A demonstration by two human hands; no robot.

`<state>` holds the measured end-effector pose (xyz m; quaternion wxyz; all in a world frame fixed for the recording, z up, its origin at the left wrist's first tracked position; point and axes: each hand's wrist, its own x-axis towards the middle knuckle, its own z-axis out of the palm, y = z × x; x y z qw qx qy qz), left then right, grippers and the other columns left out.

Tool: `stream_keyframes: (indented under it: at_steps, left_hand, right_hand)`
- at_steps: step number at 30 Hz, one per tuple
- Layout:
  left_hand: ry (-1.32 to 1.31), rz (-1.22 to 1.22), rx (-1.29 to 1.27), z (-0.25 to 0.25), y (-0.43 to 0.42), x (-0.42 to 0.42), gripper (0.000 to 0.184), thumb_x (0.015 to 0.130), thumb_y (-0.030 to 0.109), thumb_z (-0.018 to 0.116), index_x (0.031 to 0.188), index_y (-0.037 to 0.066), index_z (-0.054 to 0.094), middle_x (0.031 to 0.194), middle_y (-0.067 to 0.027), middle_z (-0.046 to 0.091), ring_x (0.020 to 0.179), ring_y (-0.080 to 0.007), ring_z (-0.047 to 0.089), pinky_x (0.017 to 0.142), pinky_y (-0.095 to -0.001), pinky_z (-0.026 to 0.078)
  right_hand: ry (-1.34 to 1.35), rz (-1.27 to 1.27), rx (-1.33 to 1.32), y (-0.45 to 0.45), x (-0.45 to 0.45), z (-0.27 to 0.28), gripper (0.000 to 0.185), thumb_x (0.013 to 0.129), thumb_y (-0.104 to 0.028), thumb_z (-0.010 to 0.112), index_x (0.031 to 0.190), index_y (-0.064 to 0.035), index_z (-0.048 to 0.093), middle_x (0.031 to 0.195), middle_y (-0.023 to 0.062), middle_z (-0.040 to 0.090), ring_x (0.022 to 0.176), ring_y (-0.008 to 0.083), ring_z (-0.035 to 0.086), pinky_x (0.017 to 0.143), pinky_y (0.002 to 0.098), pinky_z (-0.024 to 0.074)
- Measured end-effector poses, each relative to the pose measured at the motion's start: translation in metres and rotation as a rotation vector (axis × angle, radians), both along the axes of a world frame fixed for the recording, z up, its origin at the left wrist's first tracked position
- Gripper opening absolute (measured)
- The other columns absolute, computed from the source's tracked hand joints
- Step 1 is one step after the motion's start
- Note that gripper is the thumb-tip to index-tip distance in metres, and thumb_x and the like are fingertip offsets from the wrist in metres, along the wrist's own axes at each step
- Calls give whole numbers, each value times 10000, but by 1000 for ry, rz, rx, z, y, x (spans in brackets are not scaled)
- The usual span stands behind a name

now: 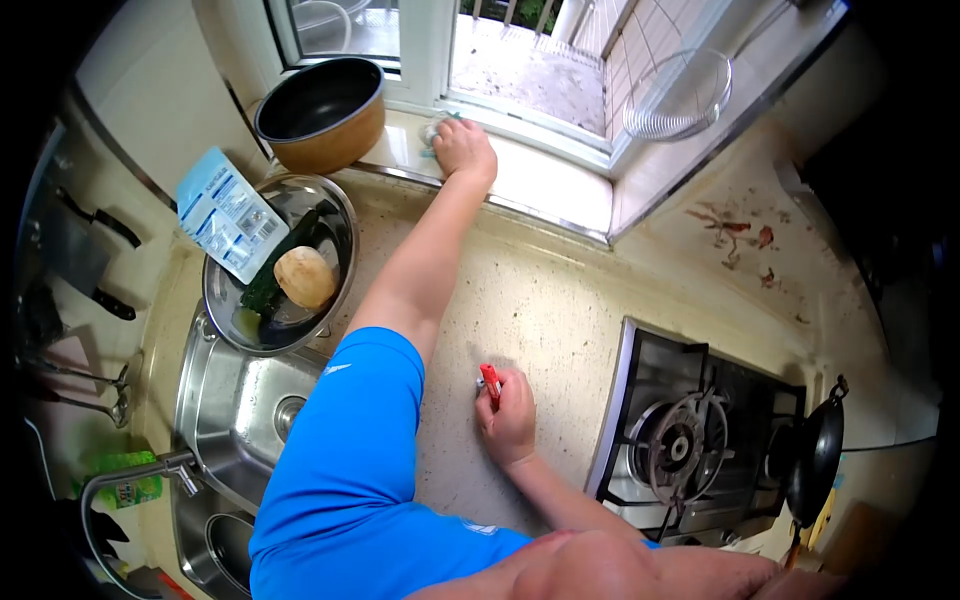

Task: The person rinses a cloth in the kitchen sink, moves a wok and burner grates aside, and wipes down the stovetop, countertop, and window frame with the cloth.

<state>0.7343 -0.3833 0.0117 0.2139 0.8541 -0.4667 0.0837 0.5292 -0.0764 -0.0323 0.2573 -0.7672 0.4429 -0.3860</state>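
My left hand (466,150) reaches across to the window sill, its fingers closed on a crumpled whitish-green wad (432,132), plastic or cloth, I cannot tell which. Beside it stands a deep brown pot (330,140) with a dark inside. Low over the counter (540,310), my right hand (508,415) is closed around a small red-handled tool (490,380) with a bit of metal showing; its exact kind is hidden. To the left, a metal basin (345,265) contains a dark green cucumber (262,288), a pale round root vegetable (305,278) and a blue-and-white packet (228,215) leaning on the rim.
A steel sink (235,400) with a faucet (180,465) lies left. On the right are a gas stove (680,440) and a black wok (815,465). A glass bowl (680,95) is by the open window. Knives (115,230) hang on the left wall.
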Motion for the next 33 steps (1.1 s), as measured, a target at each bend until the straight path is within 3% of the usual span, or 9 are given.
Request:
stream_keyframes:
  at_steps: [3, 4, 8, 10, 11, 16, 24, 29, 33]
  left_hand:
    - [9, -258, 87, 7, 10, -46, 253, 893, 125, 436, 1066, 40, 600, 1145, -130, 559, 1100, -245, 496, 902, -369, 403]
    - [14, -412, 88, 4, 11, -67, 232, 872, 144, 482, 1055, 51, 589, 1139, -151, 555, 1088, -265, 506, 924, -416, 399]
    - [150, -643, -33, -4, 2, -127, 301, 877, 120, 464, 1158, 72, 559, 1208, -129, 547, 1187, -294, 460, 972, -417, 378]
    - [308, -890, -130, -11, -10, -138, 336, 858, 132, 495, 1182, 68, 554, 1235, -131, 547, 1191, -294, 466, 981, -420, 383]
    - [336, -940, -170, -9, -12, -144, 347, 832, 137, 511, 1168, 87, 578, 1153, -129, 606, 1152, -296, 511, 953, -452, 404]
    - [392, -879, -35, 2, -6, -149, 338, 832, 196, 550, 1161, 125, 573, 1080, -133, 629, 1068, -315, 553, 926, -425, 425]
    - [463, -1051, -21, 4, 51, -132, 268, 820, 264, 594, 1050, 127, 611, 1052, -97, 640, 1039, -268, 570, 922, -402, 402]
    - [263, -1162, -144, -2, 78, -124, 81, 748, 167, 684, 811, 174, 634, 932, 49, 636, 1015, -146, 560, 878, -353, 407]
    - [161, -1069, -325, -12, 92, -109, 86, 772, 117, 682, 776, 169, 614, 974, 60, 639, 1057, -127, 550, 921, -327, 382]
  right_hand:
    - [-14, 20, -42, 0, -1, 2, 208, 726, 57, 559, 919, 0, 506, 806, 146, 502, 719, 310, 490, 661, 377, 428]
    - [-19, 40, -18, 0, -1, 1, 236, 708, 46, 577, 930, 9, 506, 829, 162, 513, 736, 327, 497, 671, 392, 433]
    - [-2, 37, 1, 0, -3, -3, 274, 679, 44, 597, 938, 21, 510, 853, 182, 524, 759, 354, 505, 684, 412, 441]
    - [-3, 24, 20, 0, -2, -1, 262, 674, 51, 596, 922, 22, 517, 849, 186, 527, 759, 361, 513, 680, 415, 448]
    - [-9, 16, 2, 0, -1, 0, 252, 675, 52, 596, 914, 23, 520, 847, 187, 529, 755, 364, 518, 675, 415, 450]
    - [-9, 13, -33, 0, -1, 0, 221, 686, 49, 594, 894, 27, 523, 839, 192, 531, 737, 366, 524, 657, 414, 453]
    - [22, 0, -17, 0, 2, 1, 218, 723, 17, 588, 924, 15, 503, 838, 182, 525, 775, 366, 515, 693, 421, 442]
    - [40, -14, -10, 2, 2, 3, 194, 749, -6, 581, 926, 11, 502, 843, 177, 526, 786, 361, 520, 708, 418, 445]
    - [35, -13, -8, 2, 2, 5, 181, 759, -10, 580, 922, 8, 501, 847, 172, 529, 791, 354, 524, 716, 411, 449]
